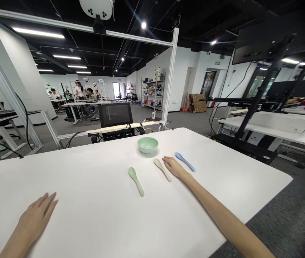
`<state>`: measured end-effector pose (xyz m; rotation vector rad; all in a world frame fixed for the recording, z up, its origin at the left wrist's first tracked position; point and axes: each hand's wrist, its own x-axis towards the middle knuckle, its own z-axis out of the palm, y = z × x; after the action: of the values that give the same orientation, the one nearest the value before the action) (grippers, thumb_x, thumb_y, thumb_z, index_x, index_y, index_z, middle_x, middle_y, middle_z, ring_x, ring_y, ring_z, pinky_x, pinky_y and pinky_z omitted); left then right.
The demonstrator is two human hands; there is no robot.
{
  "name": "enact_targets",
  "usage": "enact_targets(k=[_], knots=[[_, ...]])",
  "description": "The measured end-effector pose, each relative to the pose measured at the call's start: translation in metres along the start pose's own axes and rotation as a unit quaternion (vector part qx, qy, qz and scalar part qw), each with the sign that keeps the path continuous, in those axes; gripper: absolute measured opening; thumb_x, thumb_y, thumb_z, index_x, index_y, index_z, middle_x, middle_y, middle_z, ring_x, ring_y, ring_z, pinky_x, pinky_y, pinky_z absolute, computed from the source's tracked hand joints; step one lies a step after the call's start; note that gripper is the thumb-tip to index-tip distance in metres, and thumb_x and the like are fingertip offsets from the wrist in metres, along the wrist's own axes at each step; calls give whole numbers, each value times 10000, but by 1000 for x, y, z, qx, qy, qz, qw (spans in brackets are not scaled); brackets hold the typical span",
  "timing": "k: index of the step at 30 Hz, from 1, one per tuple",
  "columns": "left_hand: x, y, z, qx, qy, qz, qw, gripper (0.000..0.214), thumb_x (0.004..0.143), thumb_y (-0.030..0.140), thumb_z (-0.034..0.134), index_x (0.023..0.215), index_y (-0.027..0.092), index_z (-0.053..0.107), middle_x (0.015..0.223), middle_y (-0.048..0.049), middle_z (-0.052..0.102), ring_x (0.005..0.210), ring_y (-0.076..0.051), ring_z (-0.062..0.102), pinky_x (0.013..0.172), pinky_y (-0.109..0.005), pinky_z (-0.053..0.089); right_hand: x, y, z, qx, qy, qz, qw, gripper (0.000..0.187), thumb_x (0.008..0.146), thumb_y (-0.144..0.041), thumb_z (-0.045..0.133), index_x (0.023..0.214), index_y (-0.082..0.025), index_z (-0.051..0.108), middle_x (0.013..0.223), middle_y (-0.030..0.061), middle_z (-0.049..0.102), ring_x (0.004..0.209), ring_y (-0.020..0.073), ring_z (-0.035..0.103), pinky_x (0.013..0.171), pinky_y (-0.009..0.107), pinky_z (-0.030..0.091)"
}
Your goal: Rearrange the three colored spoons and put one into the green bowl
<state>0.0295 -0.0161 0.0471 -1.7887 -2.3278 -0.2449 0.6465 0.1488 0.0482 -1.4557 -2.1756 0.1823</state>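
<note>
Currently right hand (174,167) flat, empty, between beige spoon (162,170) and blue spoon (185,162); left hand (38,212) flat, empty.

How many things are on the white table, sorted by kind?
Spoons: 3 (green spoon, beige spoon, blue spoon)
Bowls: 1 (green bowl)
Total: 4
</note>
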Motion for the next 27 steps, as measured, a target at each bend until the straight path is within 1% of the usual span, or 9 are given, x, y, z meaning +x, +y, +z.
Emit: enact_targets(k=[5, 11, 15, 17, 19, 22, 24, 26, 27], knots=[[0, -3, 3, -23, -16, -7, 1000, 612, 901, 480, 220, 1282, 364, 685, 1401, 41, 756, 1456, -245, 577, 1213, -372, 417, -1, 1, 1, 0, 4, 2, 1000, 459, 1052, -276, 414, 1329, -129, 749, 1455, 195, 676, 1403, 339, 600, 1197, 488, 457], [1, -4, 5, -19, -21, -11, 1000, 621, 869, 479, 233, 1267, 349, 692, 1399, 32, 756, 1446, -265, 587, 1211, -385, 421, 0, 3, 3, 18, 13, 7, 1000, 438, 1050, -270, 447, 1321, -116, 755, 1457, 211, 671, 1412, 335, 596, 1204, 471, 452], [2, -5, 6, -30, -24, -2, 999, 608, 848, 475, 239, 1247, 397, 691, 1312, 94, 794, 1443, -267, 588, 1226, -398, 408, 0, 2, 3, 12, 6, 7, 1000, 459, 1055, -264, 431, 1341, -78, 738, 1469, 233, 655, 1418, 341, 590, 1209, 468, 445], [1, -3, 4, -35, -24, -4, 999, 600, 846, 493, 240, 1237, 425, 690, 1279, 120, 803, 1448, -261, 583, 1236, -397, 397, 0, 2, 3, 13, 8, 9, 1000, 456, 1052, -263, 432, 1338, -84, 740, 1468, 228, 658, 1414, 342, 592, 1208, 476, 446], [0, 0, 3, -39, -18, -7, 999, 606, 856, 505, 227, 1233, 425, 695, 1283, 116, 802, 1452, -260, 579, 1238, -397, 395, 0, 1, 3, 16, 9, 10, 1000, 448, 1048, -263, 436, 1329, -103, 746, 1463, 215, 666, 1412, 340, 594, 1206, 481, 448], [-2, 3, 2, -21, -9, -7, 1000, 663, 891, 497, 143, 1245, 398, 695, 1324, 106, 785, 1461, -243, 571, 1236, -374, 394, 0, -2, -2, 18, 6, 13, 1000, 444, 1037, -249, 433, 1311, -106, 751, 1455, 216, 670, 1409, 342, 591, 1204, 483, 444], [-2, 3, 3, -4, -9, -7, 1000, 700, 906, 489, 91, 1255, 387, 689, 1336, 106, 778, 1457, -234, 574, 1230, -370, 403, -2, -8, -7, 20, 18, 26, 999, 441, 1025, -238, 434, 1303, -106, 751, 1431, 219, 682, 1390, 344, 599, 1195, 478, 443], [-2, 0, 6, 4, -5, -4, 1000, 717, 918, 490, 73, 1268, 369, 687, 1352, 87, 774, 1446, -233, 585, 1220, -375, 419, -7, -17, -12, 29, 42, 50, 997, 439, 1028, -270, 441, 1311, -125, 744, 1362, 207, 714, 1301, 330, 649, 1134, 451, 485], [-1, -1, 8, 4, 1, -2, 1000, 713, 922, 486, 84, 1272, 353, 690, 1362, 66, 772, 1438, -232, 592, 1212, -372, 428, -11, -23, -14, 37, 49, 65, 996, 441, 1031, -309, 454, 1317, -133, 739, 1304, 198, 733, 1212, 315, 686, 1070, 427, 519]])
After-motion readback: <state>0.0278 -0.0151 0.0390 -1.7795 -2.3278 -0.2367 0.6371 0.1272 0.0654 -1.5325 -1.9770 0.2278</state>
